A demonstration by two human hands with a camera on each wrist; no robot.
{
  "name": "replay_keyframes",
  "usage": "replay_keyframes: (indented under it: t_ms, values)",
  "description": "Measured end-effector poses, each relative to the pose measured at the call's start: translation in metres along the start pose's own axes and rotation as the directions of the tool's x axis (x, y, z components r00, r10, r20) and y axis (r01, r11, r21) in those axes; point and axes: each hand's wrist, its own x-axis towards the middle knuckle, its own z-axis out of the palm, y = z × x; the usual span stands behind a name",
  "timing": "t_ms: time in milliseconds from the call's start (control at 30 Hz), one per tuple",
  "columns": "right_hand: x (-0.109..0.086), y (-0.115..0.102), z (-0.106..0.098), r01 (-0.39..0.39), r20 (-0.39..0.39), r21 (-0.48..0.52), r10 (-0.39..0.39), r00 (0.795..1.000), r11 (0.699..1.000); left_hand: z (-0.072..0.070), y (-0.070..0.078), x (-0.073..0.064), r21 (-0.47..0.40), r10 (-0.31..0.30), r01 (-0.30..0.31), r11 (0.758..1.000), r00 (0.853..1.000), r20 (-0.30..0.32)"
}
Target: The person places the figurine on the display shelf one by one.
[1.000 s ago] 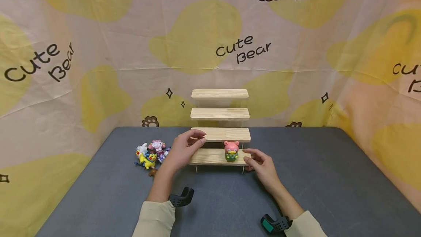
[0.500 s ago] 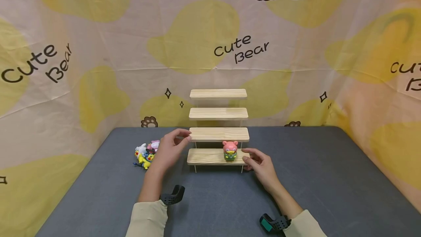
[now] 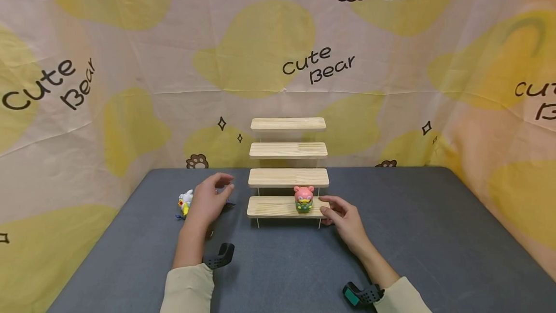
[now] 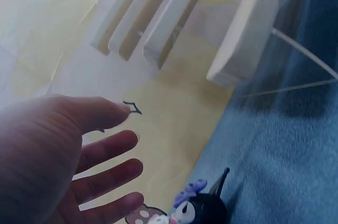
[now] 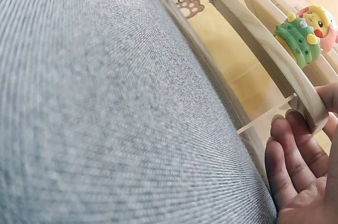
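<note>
A wooden tiered display shelf (image 3: pixel 271 207) stands on the table with several light boards rising toward the back. On the right part of its lowest board sits a toy figure (image 3: pixel 304 200) with a pink hood and green body. My right hand (image 3: pixel 346 221) grips the right end of that board, thumb above and fingers beneath. My left hand (image 3: pixel 209 203) holds nothing, its fingers spread apart over the pile of toy figures (image 3: pixel 186 199) left of the shelf, hiding most of them. In the left wrist view, a black-hooded figure (image 4: pixel 208 209) with a purple bow lies below the fingers.
The dark grey table (image 3: pixel 278 274) spreads around the shelf. A patterned cloth (image 3: pixel 173 62) hangs behind and at both sides. A small brown piece (image 3: pixel 210 232) shows beside the left wrist. Black wrist devices (image 3: pixel 220 256) sit at both wrists.
My left hand has moved left, from beside the second board to over the pile of toy figures. The right hand stays on the lowest board, and the pink-hooded figure has not moved on it.
</note>
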Motion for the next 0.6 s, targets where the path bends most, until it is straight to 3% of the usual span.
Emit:
replay_keyframes:
  t_ms: [367, 600]
  values:
    - [0.000, 0.000, 0.000, 0.020, -0.001, 0.012, -0.020, 1.000, 1.000, 0.003, -0.012, 0.004, 0.183, -0.015, 0.009, 0.983, 0.999, 0.031]
    - [0.000, 0.000, 0.000, 0.024, -0.001, 0.007, -0.024, 1.000, 1.000, 0.008, -0.011, 0.002, 0.227, -0.038, 0.021, 0.974, 0.997, 0.070]
